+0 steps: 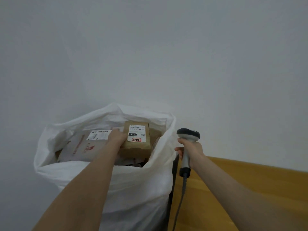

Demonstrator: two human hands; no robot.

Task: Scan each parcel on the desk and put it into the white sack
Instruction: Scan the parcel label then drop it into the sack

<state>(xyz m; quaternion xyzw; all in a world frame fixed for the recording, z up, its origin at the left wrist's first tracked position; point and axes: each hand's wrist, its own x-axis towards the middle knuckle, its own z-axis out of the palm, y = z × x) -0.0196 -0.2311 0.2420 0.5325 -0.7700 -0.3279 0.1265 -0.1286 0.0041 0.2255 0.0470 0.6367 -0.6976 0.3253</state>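
the white sack (136, 189) stands open against the wall (166, 47), its mouth spread wide, just left of the wooden desk (266, 179). inside, near the top, a flat grey parcel (78, 147) with red print lies on the left side, a white label at its far end. to its right a brown box (133, 149) sits tilted in the mouth, well inside the rim, its top face turned up and bearing a white label (137, 133) with a barcode, the number 010 and a red mark. darker things show in the gap below the box, too dim to name. the left arm reaches down over the near rim into the sack, and the left hand (117, 136) is at the box's left edge, touching it; the fingers are mostly hidden behind the box, so it looks like a grip on that edge, though the view is not clear enough to be sure. the right hand (191, 150) is held up outside the sack, just past its right rim and above the desk edge, fingers wrapped firmly round the pale handle of a scanner (188, 135). the scanner's dark head is upright above the fist, and its grey cable (180, 202) hangs down between sack and desk.
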